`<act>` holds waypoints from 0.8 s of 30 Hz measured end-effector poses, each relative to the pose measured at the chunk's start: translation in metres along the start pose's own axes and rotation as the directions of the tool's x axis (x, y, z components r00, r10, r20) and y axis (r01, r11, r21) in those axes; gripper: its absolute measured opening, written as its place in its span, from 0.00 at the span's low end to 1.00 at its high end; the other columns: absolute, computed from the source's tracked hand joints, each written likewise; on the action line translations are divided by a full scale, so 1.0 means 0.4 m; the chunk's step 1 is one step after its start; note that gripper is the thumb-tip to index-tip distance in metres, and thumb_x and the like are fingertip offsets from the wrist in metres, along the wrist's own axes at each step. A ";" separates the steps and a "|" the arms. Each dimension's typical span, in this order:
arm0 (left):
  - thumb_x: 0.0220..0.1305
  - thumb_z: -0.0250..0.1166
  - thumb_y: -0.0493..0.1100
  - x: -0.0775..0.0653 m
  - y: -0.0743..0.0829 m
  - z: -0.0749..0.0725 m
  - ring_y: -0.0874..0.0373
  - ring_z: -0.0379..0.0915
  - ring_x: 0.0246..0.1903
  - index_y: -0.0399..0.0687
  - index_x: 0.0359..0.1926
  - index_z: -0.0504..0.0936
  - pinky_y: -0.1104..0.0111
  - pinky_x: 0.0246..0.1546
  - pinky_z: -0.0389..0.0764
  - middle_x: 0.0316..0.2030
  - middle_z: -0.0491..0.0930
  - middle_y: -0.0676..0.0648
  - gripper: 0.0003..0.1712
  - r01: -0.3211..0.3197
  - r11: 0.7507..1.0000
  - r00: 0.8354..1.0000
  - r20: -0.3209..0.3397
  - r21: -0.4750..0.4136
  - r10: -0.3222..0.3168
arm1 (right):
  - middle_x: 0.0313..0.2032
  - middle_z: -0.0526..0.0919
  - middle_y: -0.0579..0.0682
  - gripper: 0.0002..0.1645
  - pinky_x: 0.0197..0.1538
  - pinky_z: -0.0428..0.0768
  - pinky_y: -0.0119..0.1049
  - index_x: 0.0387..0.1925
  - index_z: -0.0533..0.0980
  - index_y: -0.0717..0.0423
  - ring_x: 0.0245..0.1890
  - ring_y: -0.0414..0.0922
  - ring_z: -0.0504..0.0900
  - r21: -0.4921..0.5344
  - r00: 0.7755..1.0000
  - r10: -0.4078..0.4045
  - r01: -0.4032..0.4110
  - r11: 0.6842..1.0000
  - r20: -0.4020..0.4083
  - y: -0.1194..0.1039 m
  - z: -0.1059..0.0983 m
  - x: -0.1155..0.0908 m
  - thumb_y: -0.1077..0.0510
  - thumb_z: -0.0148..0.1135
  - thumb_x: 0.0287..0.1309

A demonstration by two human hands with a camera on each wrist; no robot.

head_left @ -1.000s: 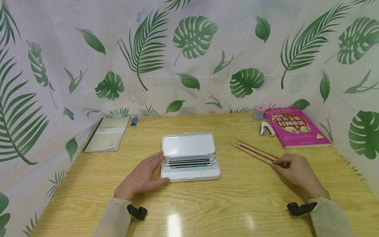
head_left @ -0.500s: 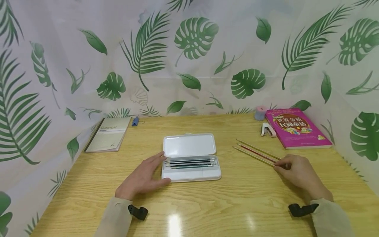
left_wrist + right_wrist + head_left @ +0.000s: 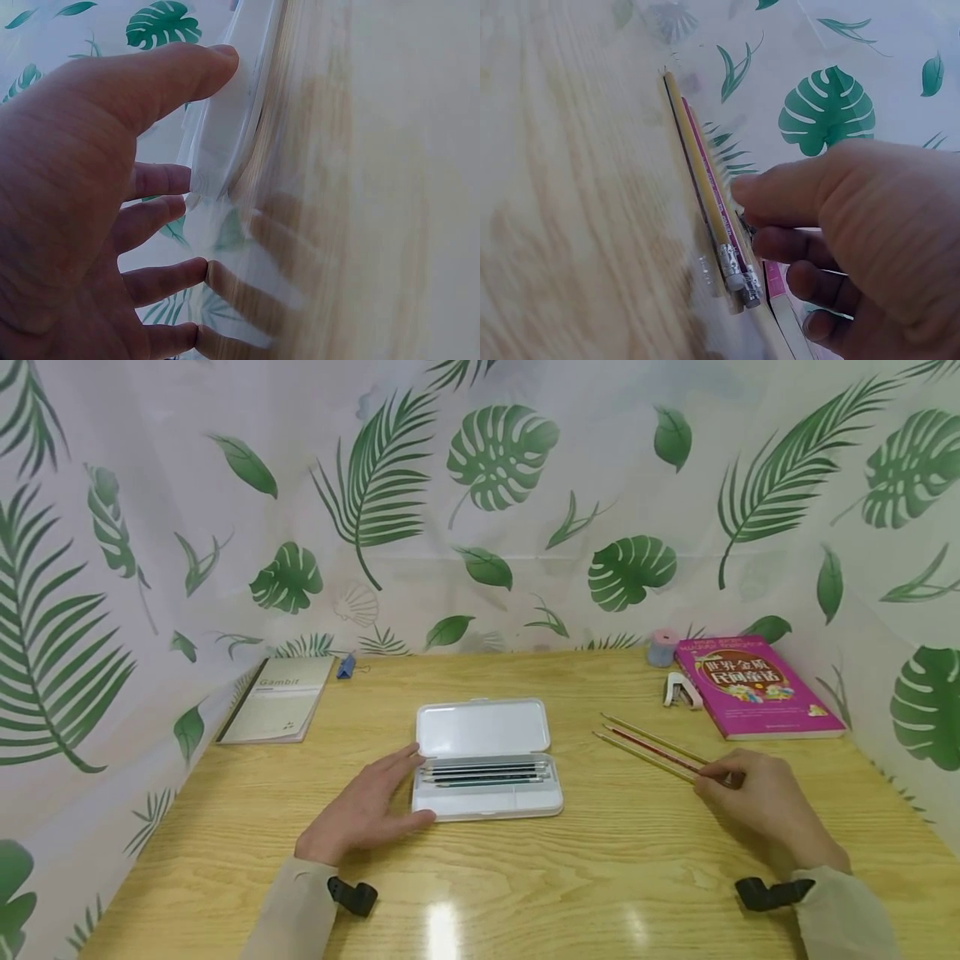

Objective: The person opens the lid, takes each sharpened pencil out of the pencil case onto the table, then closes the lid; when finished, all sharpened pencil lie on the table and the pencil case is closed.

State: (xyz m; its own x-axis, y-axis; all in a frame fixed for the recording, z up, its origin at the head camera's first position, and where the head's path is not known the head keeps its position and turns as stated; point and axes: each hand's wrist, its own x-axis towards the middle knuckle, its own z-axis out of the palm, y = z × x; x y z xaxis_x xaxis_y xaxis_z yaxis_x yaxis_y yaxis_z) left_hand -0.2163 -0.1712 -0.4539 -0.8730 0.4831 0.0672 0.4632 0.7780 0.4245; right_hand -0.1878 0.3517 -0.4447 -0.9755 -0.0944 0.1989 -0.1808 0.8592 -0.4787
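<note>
An open white pencil case (image 3: 480,727) lies mid-table, its lid tipped back. Several dark green pencils (image 3: 487,768) lie in its tray. At the case's left end is my left hand (image 3: 363,810), fingers spread, with the thumb against the near corner and a fingertip at the hinge side. To the right, three pencils, two yellow and a red pencil (image 3: 652,745) between them, lie slanted on the table. My right hand (image 3: 765,793) hovers at their eraser ends with loosely bent fingers. In the right wrist view, the yellow pencil (image 3: 701,180) lies beside the thumb, not between thumb and fingers.
At the back right are a pink book (image 3: 757,685), a white stapler (image 3: 682,691) and a pink-and-blue spool-like object (image 3: 662,647). A notebook (image 3: 277,697) and a blue binder clip (image 3: 346,667) lie at the back left. Leaf-printed cloth (image 3: 487,568) encloses the table's back and sides.
The head view drifts slightly, shifting everything a little to the right. Both hands, the case and the pencils otherwise keep their places.
</note>
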 end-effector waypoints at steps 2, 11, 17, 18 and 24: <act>0.59 0.65 0.68 0.001 -0.003 -0.002 0.48 0.54 0.73 0.49 0.75 0.63 0.50 0.70 0.60 0.76 0.55 0.49 0.50 -0.007 1.000 1.000 0.001 0.001 0.007 | 0.28 0.80 0.45 0.11 0.28 0.71 0.32 0.37 0.87 0.55 0.27 0.41 0.71 0.016 1.000 -0.010 0.010 1.000 -0.028 -0.004 0.000 0.000 0.52 0.72 0.58; 0.60 0.65 0.68 0.006 -0.004 -0.006 0.47 0.53 0.73 0.50 0.75 0.63 0.50 0.70 0.60 0.76 0.54 0.49 0.49 -0.013 1.000 1.000 0.014 -0.011 0.013 | 0.29 0.81 0.44 0.09 0.27 0.71 0.29 0.37 0.87 0.52 0.27 0.38 0.72 0.115 0.996 -0.055 0.064 0.991 -0.076 -0.042 0.005 0.011 0.52 0.72 0.59; 0.60 0.66 0.67 0.003 -0.004 -0.011 0.48 0.53 0.73 0.50 0.75 0.63 0.51 0.70 0.60 0.76 0.54 0.50 0.49 0.013 1.000 1.000 0.011 -0.008 -0.013 | 0.29 0.82 0.43 0.06 0.27 0.72 0.30 0.37 0.87 0.51 0.25 0.39 0.73 0.187 0.989 -0.135 0.144 0.972 -0.062 -0.106 0.028 0.050 0.54 0.71 0.60; 0.59 0.66 0.67 0.002 -0.004 -0.011 0.49 0.53 0.73 0.51 0.75 0.63 0.51 0.70 0.60 0.76 0.54 0.51 0.49 0.017 1.000 1.000 0.012 -0.007 -0.017 | 0.29 0.82 0.43 0.06 0.27 0.72 0.30 0.37 0.87 0.52 0.25 0.40 0.73 0.197 0.988 -0.142 0.150 0.969 -0.053 -0.119 0.035 0.057 0.55 0.71 0.60; 0.59 0.66 0.67 0.002 -0.007 -0.007 0.48 0.54 0.73 0.51 0.75 0.63 0.51 0.70 0.61 0.76 0.54 0.50 0.49 0.010 1.000 1.000 0.008 -0.008 -0.010 | 0.28 0.82 0.42 0.09 0.27 0.73 0.32 0.39 0.87 0.54 0.25 0.41 0.73 0.214 0.982 -0.187 0.182 0.960 0.005 -0.194 0.074 0.099 0.54 0.70 0.61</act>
State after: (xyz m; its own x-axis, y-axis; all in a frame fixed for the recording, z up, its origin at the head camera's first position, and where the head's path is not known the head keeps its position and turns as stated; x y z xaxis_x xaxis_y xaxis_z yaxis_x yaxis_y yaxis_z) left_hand -0.2187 -0.1741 -0.4526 -0.8764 0.4784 0.0559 0.4531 0.7795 0.4326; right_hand -0.2161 0.2663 -0.4251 -0.9250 -0.2564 0.2804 -0.3778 0.6998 -0.6062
